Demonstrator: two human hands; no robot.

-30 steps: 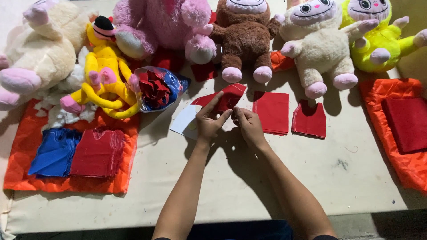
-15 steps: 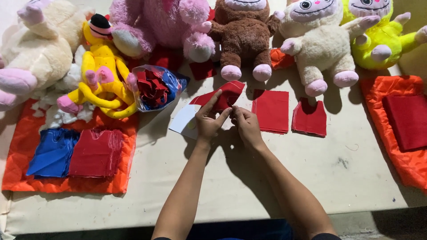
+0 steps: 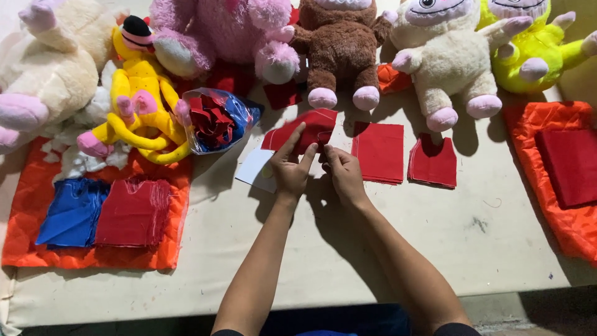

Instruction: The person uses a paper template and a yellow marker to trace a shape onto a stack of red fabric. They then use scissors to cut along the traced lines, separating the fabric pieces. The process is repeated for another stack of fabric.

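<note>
My left hand [image 3: 291, 169] and my right hand [image 3: 341, 172] meet at the middle of the table, both pinching a small red cloth piece [image 3: 306, 129] that lifts off the surface toward the brown plush toy [image 3: 339, 50]. A white card [image 3: 255, 169] lies under my left hand. Just right of my hands sit a flat stack of red cloth squares [image 3: 379, 152] and a smaller cut red stack [image 3: 434, 163].
Plush toys line the back: cream [image 3: 38, 68], yellow [image 3: 140, 106], pink [image 3: 217, 31], white [image 3: 445, 56], neon green [image 3: 535, 56]. A clear bag of red and blue scraps [image 3: 215, 119] lies left. Orange mats hold blue [image 3: 72, 213] and red [image 3: 133, 213] cloth left, red cloth [image 3: 569, 165] right.
My hands have stayed at the same spot; the fingers have shifted on the red cloth piece, raising and turning its far edge a little.
</note>
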